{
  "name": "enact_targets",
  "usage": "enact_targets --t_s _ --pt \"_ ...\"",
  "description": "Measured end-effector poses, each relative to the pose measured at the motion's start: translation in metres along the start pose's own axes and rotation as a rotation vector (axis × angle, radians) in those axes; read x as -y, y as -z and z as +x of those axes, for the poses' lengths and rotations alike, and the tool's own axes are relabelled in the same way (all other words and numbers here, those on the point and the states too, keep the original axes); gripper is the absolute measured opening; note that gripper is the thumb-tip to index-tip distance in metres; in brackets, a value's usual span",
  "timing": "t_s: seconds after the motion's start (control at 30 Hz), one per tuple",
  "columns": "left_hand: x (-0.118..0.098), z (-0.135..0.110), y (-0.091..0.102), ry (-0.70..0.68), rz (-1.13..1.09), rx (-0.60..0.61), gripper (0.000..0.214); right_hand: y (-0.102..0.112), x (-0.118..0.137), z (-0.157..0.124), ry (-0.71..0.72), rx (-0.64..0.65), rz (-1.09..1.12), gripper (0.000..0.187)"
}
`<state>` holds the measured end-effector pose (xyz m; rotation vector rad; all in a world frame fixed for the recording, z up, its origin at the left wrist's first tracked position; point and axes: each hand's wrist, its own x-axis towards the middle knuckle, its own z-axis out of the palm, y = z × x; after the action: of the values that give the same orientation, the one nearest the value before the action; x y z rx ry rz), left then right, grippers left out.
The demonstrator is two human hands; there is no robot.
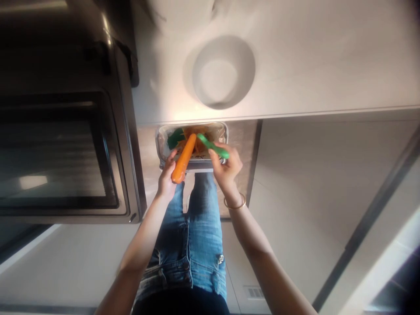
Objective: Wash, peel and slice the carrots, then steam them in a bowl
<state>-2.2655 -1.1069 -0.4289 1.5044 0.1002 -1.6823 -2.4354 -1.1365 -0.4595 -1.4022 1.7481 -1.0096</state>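
My left hand [167,175] is closed around the thick end of an orange carrot [184,157], which points up and away over an open bin [223,131] below the counter edge. My right hand [226,168] grips a green peeler [213,146] whose head lies close to the carrot's tip. Orange peelings and a dark green scrap lie inside the bin. A gold bangle [234,203] circles my right wrist. My legs in blue jeans [200,236] stand right before the bin.
A white bowl [223,72] rests on the pale counter [328,65] above the bin. A dark oven with a glass door [59,148] fills the left. Pale cabinet fronts [328,183] run to the right.
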Motion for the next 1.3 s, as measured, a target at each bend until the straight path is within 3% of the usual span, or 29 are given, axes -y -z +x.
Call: enact_targets --t_s 0.07,0.2,0.27,0.4,0.6,0.77,0.9,1.0,1.07,1.17,1.23,1.3 --pt "0.002 0.001 0.001 -0.006 -0.003 0.002 0.046 -0.001 0.011 -0.002 -0.162 0.012 0.209 0.028" --pt "0.008 0.003 -0.001 -0.023 -0.066 0.015 0.051 -0.007 0.025 -0.007 -0.428 0.323 0.64 0.037" --pt "0.009 0.002 -0.004 -0.04 -0.097 -0.014 0.05 -0.012 0.028 -0.01 -0.491 0.419 0.741 0.041" --pt "0.007 -0.001 -0.006 -0.008 -0.072 -0.067 0.051 -0.018 0.028 -0.011 -0.515 0.478 0.765 0.043" --pt "0.001 -0.008 0.015 0.077 0.006 0.074 0.058 -0.019 -0.001 0.013 -0.408 0.34 0.616 0.042" --pt "-0.001 -0.011 0.036 0.112 0.017 0.081 0.062 -0.021 -0.039 0.044 -0.168 0.213 0.234 0.033" --pt "-0.004 -0.014 0.036 0.099 0.032 0.061 0.06 -0.016 -0.051 0.049 0.115 0.445 -0.118 0.019" --pt "-0.005 -0.014 0.029 0.069 0.074 0.06 0.063 -0.009 -0.044 0.039 0.168 0.541 -0.261 0.024" --pt "-0.002 -0.011 0.024 0.055 0.063 0.049 0.062 -0.005 -0.033 0.03 0.165 0.488 -0.274 0.025" --pt "0.003 -0.007 0.018 0.046 0.011 0.028 0.059 0.002 -0.012 0.018 0.143 0.301 -0.178 0.022" --pt "0.006 -0.005 0.016 0.037 -0.009 0.022 0.058 0.006 0.001 0.013 0.065 0.143 -0.04 0.019" --pt "0.008 -0.005 0.014 0.034 -0.016 0.013 0.059 0.007 0.012 0.009 -0.086 0.072 0.156 0.021"
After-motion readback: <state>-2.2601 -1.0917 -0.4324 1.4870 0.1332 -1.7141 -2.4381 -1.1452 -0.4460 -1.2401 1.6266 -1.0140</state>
